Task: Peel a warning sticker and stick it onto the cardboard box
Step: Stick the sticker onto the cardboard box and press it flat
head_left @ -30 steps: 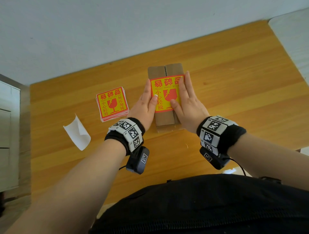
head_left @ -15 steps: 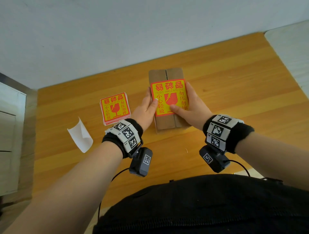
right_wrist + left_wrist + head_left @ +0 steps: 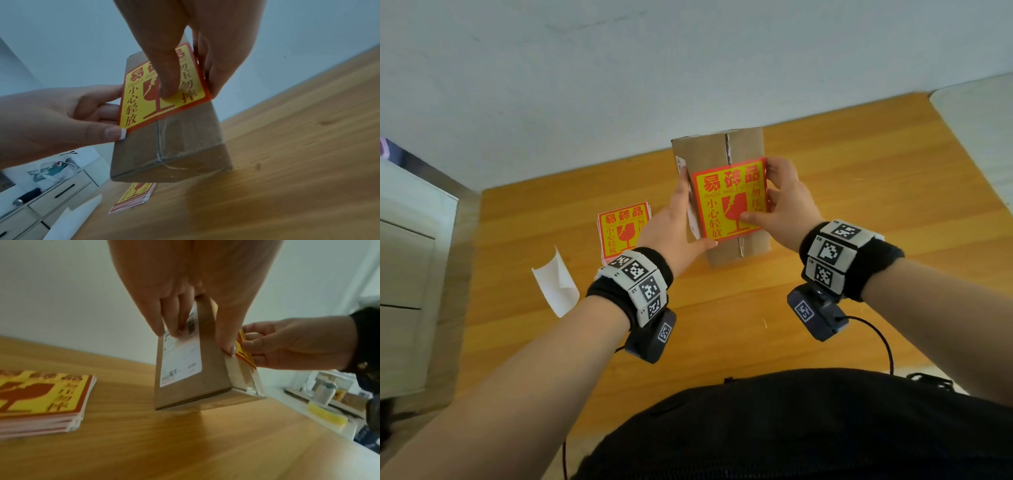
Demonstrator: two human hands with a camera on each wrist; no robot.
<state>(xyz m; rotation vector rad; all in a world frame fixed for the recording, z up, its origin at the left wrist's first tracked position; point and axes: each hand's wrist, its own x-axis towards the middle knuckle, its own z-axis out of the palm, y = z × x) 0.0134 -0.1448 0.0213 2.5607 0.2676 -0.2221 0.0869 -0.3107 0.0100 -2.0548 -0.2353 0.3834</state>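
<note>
Both hands hold the brown cardboard box [image 3: 709,150] tilted up from the wooden table [image 3: 876,192]. A red and yellow warning sticker [image 3: 729,198] lies flat on its upper face. My left hand [image 3: 674,222] grips the box's left side, thumb at the sticker's lower corner, fingers [image 3: 170,318] on the underside over a white shipping label [image 3: 180,360]. My right hand [image 3: 787,202] grips the right side, its thumb [image 3: 164,69] pressing on the sticker [image 3: 144,100]. The box's near end [image 3: 236,395] hangs low by the table; whether it touches is unclear.
A stack of the same warning stickers [image 3: 621,229] lies on the table left of the box. A curled white backing paper [image 3: 556,282] lies further left near the table's edge. A white drawer unit [image 3: 404,274] stands beyond that edge.
The box lay flat on the table with both hands pressing the sticker down. Now both hands have closed round its sides and raised and tilted it toward me.
</note>
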